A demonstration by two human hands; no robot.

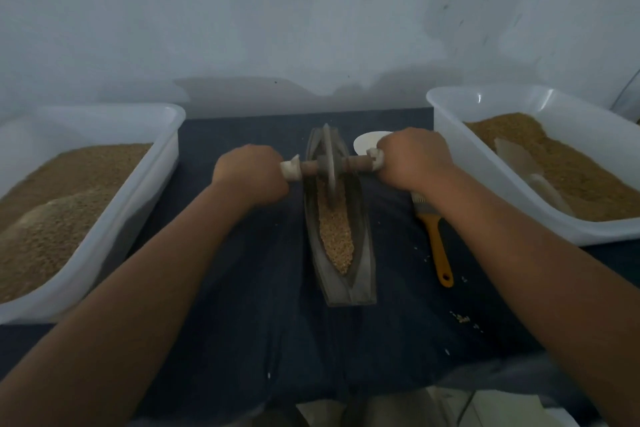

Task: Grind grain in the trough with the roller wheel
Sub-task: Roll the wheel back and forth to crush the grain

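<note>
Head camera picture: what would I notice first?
The left hand and right hand grip the axle of the roller wheel, standing in the boat-shaped trough of grain at the centre. A left tub and right tub hold brown grainy heaps; a yellow-handled brush lies right of the trough.

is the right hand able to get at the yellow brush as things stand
Probably yes, but not right away: the right hand grips the axle of the roller wheel. The brush lies beside that wrist on the cloth, its yellow handle uncovered, nothing between.
</note>
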